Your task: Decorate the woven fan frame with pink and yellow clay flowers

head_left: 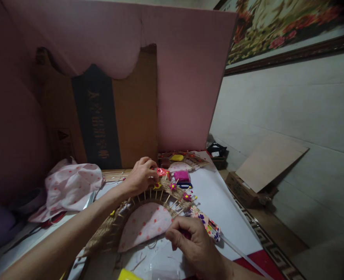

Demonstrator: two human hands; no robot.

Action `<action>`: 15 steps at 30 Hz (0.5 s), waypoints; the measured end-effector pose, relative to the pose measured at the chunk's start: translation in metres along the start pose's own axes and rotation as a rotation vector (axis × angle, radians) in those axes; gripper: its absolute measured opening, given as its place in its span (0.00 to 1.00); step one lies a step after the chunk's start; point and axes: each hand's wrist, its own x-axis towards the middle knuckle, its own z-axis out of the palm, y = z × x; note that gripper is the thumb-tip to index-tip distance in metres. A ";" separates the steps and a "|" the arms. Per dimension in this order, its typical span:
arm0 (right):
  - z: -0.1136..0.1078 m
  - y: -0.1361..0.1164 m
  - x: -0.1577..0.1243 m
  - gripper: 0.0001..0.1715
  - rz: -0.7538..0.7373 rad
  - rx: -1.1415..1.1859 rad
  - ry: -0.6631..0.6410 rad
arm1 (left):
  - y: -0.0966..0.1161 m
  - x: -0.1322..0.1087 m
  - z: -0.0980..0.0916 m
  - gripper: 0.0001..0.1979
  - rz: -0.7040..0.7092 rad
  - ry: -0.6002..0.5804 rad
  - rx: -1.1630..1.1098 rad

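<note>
My left hand point(143, 175) reaches over the far edge of a woven straw fan point(163, 191), fingers curled at the near end of a shiny red packet point(162, 172). The fan has thin sticks, yellow and magenta clay flowers point(186, 196) and a half-round of pink dotted cloth point(148, 223). In front of the cloth, my right hand point(193, 239) is closed with thumb and forefinger together. A dark magenta bit shows inside its curled fingers, mostly hidden. Just beyond it lies a flower-patterned handle point(208, 225).
Behind the fan are a magenta clay packet point(181, 177) and a second decorated fan point(180, 167) with a yellow piece point(177, 158). Dotted cloth point(75, 186) is heaped left. A cut cardboard sheet point(135, 116) stands at the back. A yellow packet point(129, 275) lies at the near edge.
</note>
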 end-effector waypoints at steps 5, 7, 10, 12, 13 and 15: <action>0.000 0.001 -0.001 0.22 -0.008 -0.008 -0.006 | -0.007 0.001 0.001 0.04 0.013 0.001 -0.016; 0.000 0.000 -0.001 0.22 -0.004 0.000 -0.009 | -0.010 0.000 0.001 0.05 0.005 0.013 -0.016; 0.000 -0.001 -0.001 0.22 -0.003 0.005 -0.011 | -0.006 -0.005 -0.002 0.06 -0.014 0.033 0.004; -0.001 -0.001 -0.001 0.22 -0.008 -0.001 -0.012 | 0.002 -0.010 -0.003 0.07 -0.026 0.045 0.036; -0.001 -0.001 -0.001 0.22 -0.013 -0.005 -0.013 | 0.007 -0.012 -0.004 0.08 -0.033 0.055 0.062; -0.001 -0.001 -0.002 0.22 -0.015 -0.013 -0.015 | 0.016 -0.017 -0.003 0.08 -0.045 0.082 0.122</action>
